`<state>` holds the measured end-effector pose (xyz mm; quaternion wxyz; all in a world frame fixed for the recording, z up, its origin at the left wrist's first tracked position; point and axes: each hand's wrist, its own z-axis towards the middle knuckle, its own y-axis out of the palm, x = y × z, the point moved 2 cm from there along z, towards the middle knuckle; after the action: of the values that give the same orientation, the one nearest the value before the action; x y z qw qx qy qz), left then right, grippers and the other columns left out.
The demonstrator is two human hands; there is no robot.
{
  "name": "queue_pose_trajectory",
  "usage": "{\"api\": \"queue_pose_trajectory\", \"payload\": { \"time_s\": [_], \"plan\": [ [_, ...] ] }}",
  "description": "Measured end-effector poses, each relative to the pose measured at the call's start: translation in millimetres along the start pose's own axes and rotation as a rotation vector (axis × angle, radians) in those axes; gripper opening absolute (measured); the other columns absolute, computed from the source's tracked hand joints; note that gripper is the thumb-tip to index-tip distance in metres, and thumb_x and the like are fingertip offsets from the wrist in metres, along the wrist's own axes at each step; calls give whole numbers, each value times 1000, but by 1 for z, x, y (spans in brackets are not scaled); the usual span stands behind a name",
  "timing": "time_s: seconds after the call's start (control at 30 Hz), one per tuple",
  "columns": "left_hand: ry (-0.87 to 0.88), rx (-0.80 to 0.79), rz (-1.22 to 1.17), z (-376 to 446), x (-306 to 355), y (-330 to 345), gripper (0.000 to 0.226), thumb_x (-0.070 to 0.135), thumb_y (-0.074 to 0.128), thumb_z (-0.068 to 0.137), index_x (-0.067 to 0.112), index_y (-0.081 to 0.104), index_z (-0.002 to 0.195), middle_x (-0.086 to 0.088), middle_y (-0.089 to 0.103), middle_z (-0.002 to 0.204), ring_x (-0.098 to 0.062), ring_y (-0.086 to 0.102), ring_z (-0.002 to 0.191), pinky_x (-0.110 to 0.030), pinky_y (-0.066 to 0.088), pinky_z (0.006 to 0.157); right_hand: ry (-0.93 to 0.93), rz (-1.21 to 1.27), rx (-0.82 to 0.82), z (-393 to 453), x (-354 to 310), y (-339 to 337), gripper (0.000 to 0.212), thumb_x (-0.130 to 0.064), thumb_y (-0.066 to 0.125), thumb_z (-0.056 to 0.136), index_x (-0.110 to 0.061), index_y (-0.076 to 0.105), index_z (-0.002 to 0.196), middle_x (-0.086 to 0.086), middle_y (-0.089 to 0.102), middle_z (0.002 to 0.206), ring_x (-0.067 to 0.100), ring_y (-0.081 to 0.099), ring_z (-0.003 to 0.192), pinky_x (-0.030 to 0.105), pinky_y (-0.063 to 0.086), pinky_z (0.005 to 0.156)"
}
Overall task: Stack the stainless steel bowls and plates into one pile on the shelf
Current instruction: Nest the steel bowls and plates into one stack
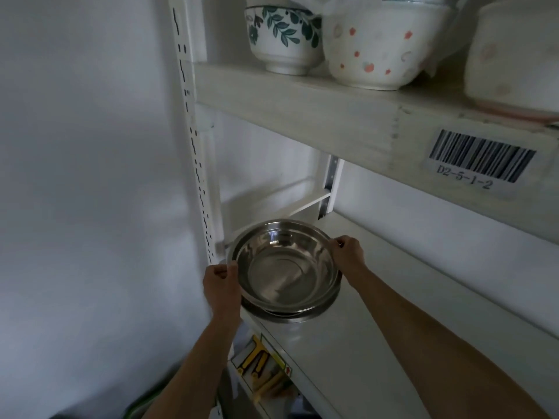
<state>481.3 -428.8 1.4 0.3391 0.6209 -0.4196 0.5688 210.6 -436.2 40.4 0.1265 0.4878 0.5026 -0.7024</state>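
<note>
A shiny stainless steel bowl (286, 267) sits at the left end of the white shelf (363, 313), nested on top of other steel pieces (290, 316) whose rims show beneath it. My left hand (219, 282) pinches the bowl's left rim. My right hand (348, 252) grips its right rim. The pieces underneath are mostly hidden by the top bowl, so I cannot tell bowls from plates there.
The upper shelf (302, 116) carries ceramic bowls, one with green leaves (282, 34) and one with pink dots (378, 46), and a barcode label (481, 160). A slotted white upright (196, 164) stands left of the pile. A box with yellow print (260, 367) lies below.
</note>
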Motion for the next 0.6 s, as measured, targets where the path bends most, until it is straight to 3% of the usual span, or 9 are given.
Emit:
{"api": "queue_pose_trajectory", "payload": {
  "time_s": [0.13, 0.27, 0.6],
  "plan": [
    [21, 6, 94, 5, -8, -1, 21, 27, 61, 91, 7, 60, 96, -10, 65, 84, -23, 61, 74, -36, 53, 71, 2, -51, -1, 2, 11, 11, 29, -25, 57, 92, -3, 70, 106, 17, 72, 105, 34, 65, 101, 37, 50, 83],
    [9, 10, 137, 6, -17, -1, 21, 30, 62, 90, 9, 60, 93, -2, 62, 76, -16, 56, 67, -24, 44, 58, 24, -95, 0, 1, 23, 17, 29, -29, 61, 89, -6, 71, 104, 13, 73, 103, 31, 66, 99, 29, 45, 75],
    [20, 22, 177, 4, -26, 5, 15, 25, 61, 91, 11, 56, 91, 4, 56, 71, -8, 51, 61, -21, 36, 52, 40, -224, 87, -2, 31, 22, 21, -28, 61, 86, -9, 70, 89, 9, 71, 88, 26, 63, 78, 27, 43, 64]
  ]
}}
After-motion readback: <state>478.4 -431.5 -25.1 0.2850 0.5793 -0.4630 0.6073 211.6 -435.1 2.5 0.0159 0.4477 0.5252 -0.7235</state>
